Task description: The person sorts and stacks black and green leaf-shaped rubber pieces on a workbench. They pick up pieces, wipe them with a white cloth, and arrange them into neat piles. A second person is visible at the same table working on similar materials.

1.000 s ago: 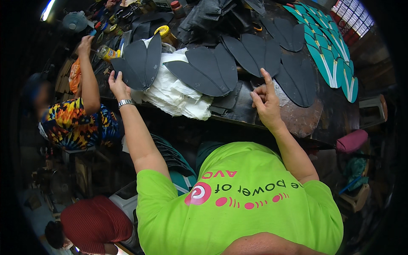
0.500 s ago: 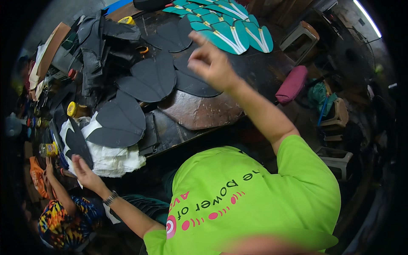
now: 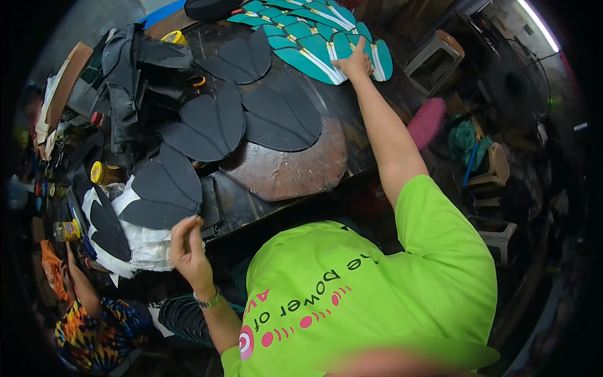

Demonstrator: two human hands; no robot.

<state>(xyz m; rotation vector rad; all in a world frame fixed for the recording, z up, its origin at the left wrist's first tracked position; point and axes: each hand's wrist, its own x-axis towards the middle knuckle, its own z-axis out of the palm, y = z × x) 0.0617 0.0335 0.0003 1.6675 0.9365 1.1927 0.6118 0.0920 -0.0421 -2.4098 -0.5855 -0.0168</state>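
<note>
My right hand reaches to the far side of the table and rests on the green sole-shaped pieces, its index finger stretched out and its thumb apart. These pieces have white strips and overlap in rows. Close to the table's front edge, my left hand is raised with curled fingers and nothing visible in it. Beside its fingertips, a black paired sole-shaped piece lies on a white cloth bundle. More black pieces, including one on a brown board, spread over the middle.
Black scrap sheets are heaped at the left, with yellow-lidded jars nearby. Orange-handled scissors lie by the heap. A co-worker's patterned shirt shows at lower left. Plastic stools and a pink cushion stand right.
My right hand has moved away from the black pieces, farther out onto the green ones. My left hand has shifted right from the white bundle, its fingers curling in.
</note>
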